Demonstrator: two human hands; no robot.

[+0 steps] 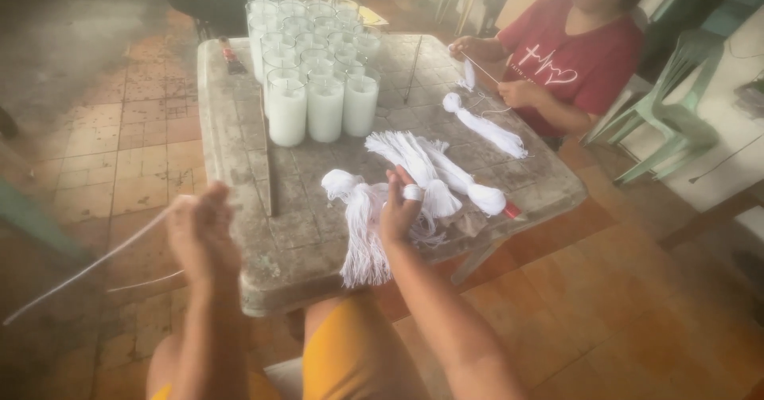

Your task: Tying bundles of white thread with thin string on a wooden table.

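My left hand is closed on a thin white strand that runs out to the lower left, off the table's near edge. My right hand is raised over the near side of the table, fingers pinched, with white tape on one finger, touching a bundle of white strings that hangs over the edge. More white string bundles lie just beyond it on the worn grey table.
Several glass jars filled with white wax stand grouped at the table's far side. A thin rod and a dark stick lie on the table. Another person in a red shirt sits at the far right handling string, near green plastic chairs.
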